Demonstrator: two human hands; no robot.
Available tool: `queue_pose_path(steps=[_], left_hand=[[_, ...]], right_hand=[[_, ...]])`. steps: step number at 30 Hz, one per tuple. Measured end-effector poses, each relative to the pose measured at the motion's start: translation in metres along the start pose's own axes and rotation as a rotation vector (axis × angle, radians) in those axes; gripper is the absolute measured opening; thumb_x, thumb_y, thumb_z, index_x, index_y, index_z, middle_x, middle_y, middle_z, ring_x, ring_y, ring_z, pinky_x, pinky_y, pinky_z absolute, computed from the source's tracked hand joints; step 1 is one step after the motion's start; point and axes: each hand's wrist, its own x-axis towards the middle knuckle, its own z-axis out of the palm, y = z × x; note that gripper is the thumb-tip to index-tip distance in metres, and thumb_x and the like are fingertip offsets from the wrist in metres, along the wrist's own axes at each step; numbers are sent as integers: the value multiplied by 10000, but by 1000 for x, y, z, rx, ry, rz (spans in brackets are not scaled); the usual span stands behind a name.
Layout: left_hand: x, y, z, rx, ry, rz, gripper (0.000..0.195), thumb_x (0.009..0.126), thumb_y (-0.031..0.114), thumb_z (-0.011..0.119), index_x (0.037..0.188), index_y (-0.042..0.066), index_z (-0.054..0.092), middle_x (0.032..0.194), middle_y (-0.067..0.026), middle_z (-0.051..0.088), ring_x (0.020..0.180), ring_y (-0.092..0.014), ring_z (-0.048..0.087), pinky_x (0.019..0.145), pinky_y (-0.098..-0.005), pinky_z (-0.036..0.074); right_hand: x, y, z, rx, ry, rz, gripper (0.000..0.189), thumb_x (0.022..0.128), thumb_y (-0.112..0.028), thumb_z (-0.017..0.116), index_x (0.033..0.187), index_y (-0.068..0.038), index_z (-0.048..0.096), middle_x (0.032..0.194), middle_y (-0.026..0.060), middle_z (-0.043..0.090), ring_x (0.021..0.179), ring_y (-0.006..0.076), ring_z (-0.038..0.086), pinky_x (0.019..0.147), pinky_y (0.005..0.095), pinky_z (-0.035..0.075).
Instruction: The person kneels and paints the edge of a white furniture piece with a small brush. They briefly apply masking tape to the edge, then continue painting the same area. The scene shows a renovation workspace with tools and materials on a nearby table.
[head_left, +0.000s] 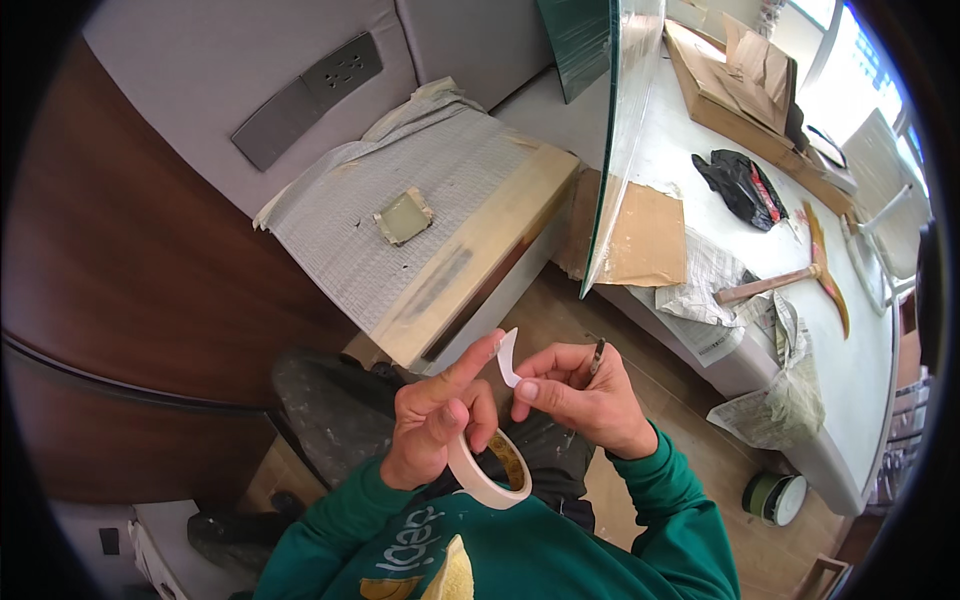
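A roll of masking tape (491, 480) hangs from my left hand (442, 420), with its fingers through or around the ring. My left index finger touches the upper end of a short white strip of tape (508, 358). The lower end of that strip is pinched between the thumb and index finger of my right hand (581, 394). A thin dark tool (598, 354), too small to name, also sticks out between my right fingers. Beyond my hands stands a nightstand-like cabinet with a paper-covered top (330, 225), and a small tray or block of greenish material (405, 217) lies on it.
At right, a white table (862, 420) holds newspaper (697, 330), cardboard (645, 236), a black plastic bag (739, 187) and a wooden-handled tool (772, 285). An upright glass panel (604, 172) stands at its near side. A green-and-white tub (776, 497) sits on the floor.
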Motion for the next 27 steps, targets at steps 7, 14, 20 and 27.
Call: queue_pose_path(steps=[7, 14, 20, 27], left_hand=[[2, 49, -14, 722, 23, 136, 672, 916, 356, 759, 1433, -43, 600, 681, -1, 577, 610, -71, 518, 592, -234, 428], [91, 134, -81, 930, 171, 184, 684, 727, 251, 612, 1324, -81, 638, 733, 25, 536, 674, -58, 479, 623, -227, 362], [222, 119, -132, 992, 112, 132, 449, 771, 93, 684, 1198, -44, 669, 838, -9, 624, 789, -93, 584, 718, -267, 468], [293, 54, -136, 1477, -43, 295, 398, 743, 64, 711, 1129, -35, 718, 1052, -162, 736, 997, -326, 709, 917, -423, 549]], right_hand=[[-4, -3, -14, -24, 111, -78, 85, 945, -85, 766, 927, -15, 721, 735, 47, 722, 563, 26, 511, 495, 211, 326], [2, 4, -33, -213, 325, -278, 165, 1017, -185, 698, 978, -27, 728, 756, 14, 713, 492, 0, 392, 456, 211, 261], [35, 31, -46, -293, 413, -314, 239, 1014, -218, 712, 1038, 18, 740, 788, 6, 713, 691, 36, 558, 621, 227, 409], [80, 83, -62, -366, 605, -465, 282, 1049, -230, 633, 1173, 19, 681, 804, 38, 730, 727, 58, 593, 690, 249, 476]])
